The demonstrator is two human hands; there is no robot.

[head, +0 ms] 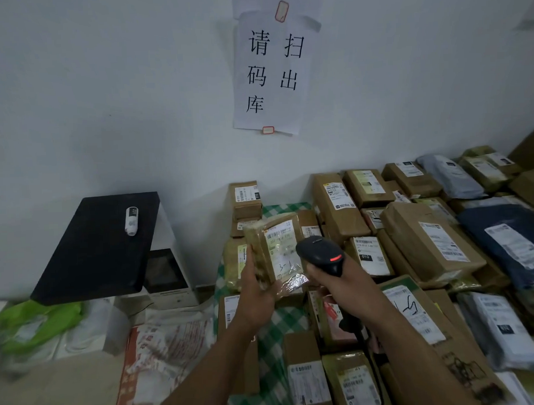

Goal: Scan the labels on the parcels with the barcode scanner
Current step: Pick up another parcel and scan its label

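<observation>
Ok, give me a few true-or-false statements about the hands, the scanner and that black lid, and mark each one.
1. The left hand holds a parcel up above the pile. True.
2. A red light shows on the barcode scanner. True.
3. The left hand grips the barcode scanner. False: the right hand grips it, its fingers curled round the handle.
4. The small white device lies on the checked cloth. False: it lies on the black lid at the left.
</observation>
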